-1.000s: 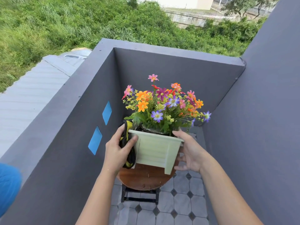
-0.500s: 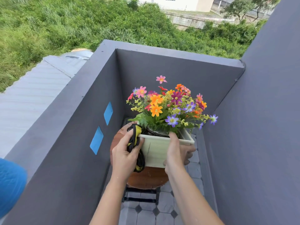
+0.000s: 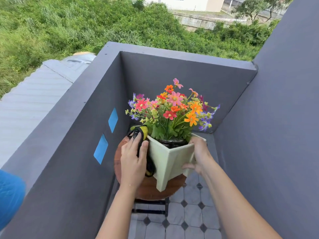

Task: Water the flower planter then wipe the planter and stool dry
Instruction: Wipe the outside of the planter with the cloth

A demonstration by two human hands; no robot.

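A pale green square planter (image 3: 170, 163) full of colourful flowers (image 3: 172, 109) stands on a round brown wooden stool (image 3: 150, 190), one corner turned toward me. My left hand (image 3: 133, 161) presses a black and yellow cloth (image 3: 143, 135) flat against the planter's left side. My right hand (image 3: 198, 156) grips the planter's right side, thumb over the rim and fingers under the lower edge.
Dark grey balcony walls (image 3: 77, 152) close in on the left, back and right. Two blue patches (image 3: 113, 119) mark the left wall. The floor is grey tile with black diamonds (image 3: 184, 219). A blue object (image 3: 10, 195) sits at the left edge.
The planter has been turned on the stool, so a corner now faces me. My right hand shifted from the front rim to the right side. My left hand stays on the cloth.
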